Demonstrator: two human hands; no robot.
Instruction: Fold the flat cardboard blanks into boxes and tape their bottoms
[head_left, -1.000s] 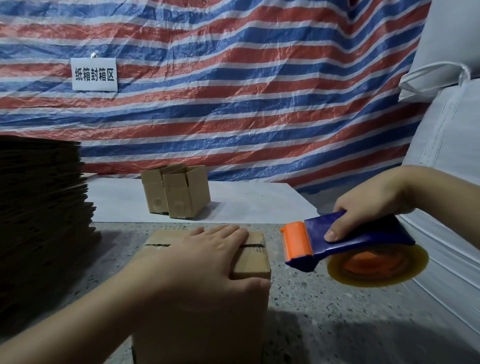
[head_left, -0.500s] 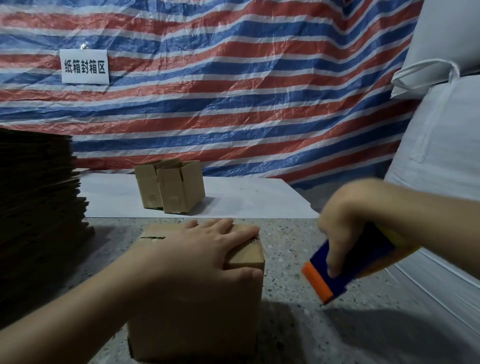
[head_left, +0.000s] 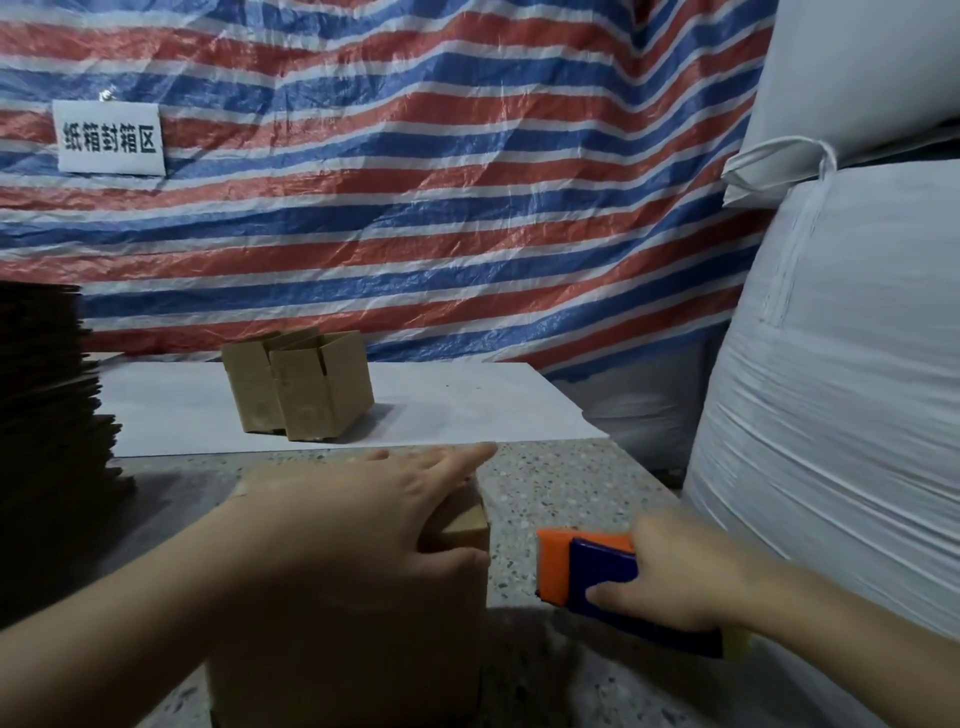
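Lower now, the right hand (head_left: 675, 571) has its grip wrapped round the tape dispenser (head_left: 597, 574); left hand (head_left: 363, 525) presses flat on the box (head_left: 462, 525), under a sign (head_left: 109, 137) reading 纸箱封箱区

Matt cardboard box (head_left: 353, 670); glossy plastic tape dispenser (head_left: 597, 577).

The tarp (head_left: 415, 182) is striped red, blue and white, and its sign (head_left: 109, 137) is white with dark characters. The box (head_left: 353, 623) and the two boxes (head_left: 301, 384) behind are plain brown; the blanks (head_left: 47, 415) look dark brown. The dispenser (head_left: 592, 571) is blue with an orange front — the floor (head_left: 561, 493) speckled grey, the sheet (head_left: 441, 405) and sacks (head_left: 841, 389) white.
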